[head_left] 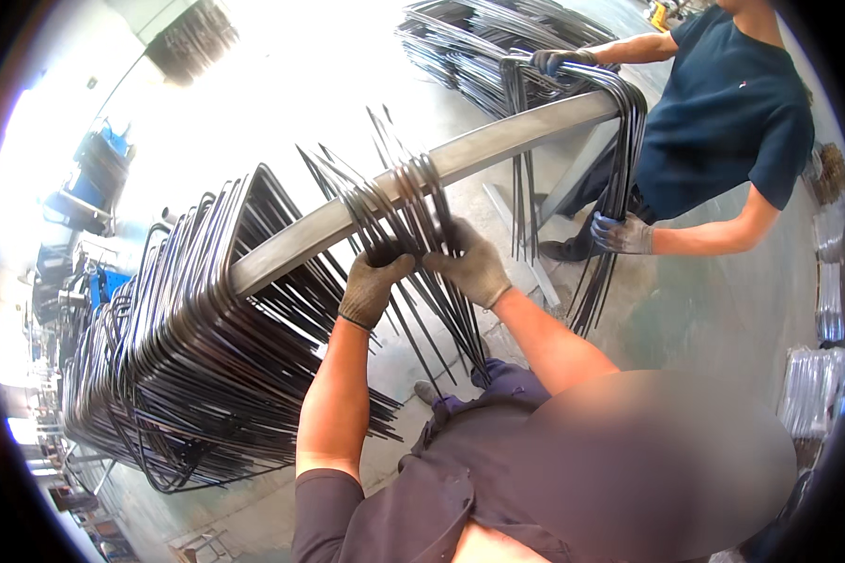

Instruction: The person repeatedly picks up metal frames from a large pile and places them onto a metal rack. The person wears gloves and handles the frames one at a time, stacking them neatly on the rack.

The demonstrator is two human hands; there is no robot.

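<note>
A bunch of dark bent metal rods (377, 214) hangs over a square steel beam (300, 242) in front of me. My left hand (374, 286), in a grey-tan knit glove, is closed on the rods at the left of the bunch, just below the beam. On its right side my right hand (474, 267), gloved alike, is closed round more of the same rods. My fingers are partly hidden behind the metal. The rods' long legs run down toward my legs.
Many more bent rods (207, 310) are packed on the beam's left end. A co-worker in a dark shirt (723, 113) grips another bundle of rods (629, 141) at the beam's right end. Behind lies a large stack of rods (479, 42).
</note>
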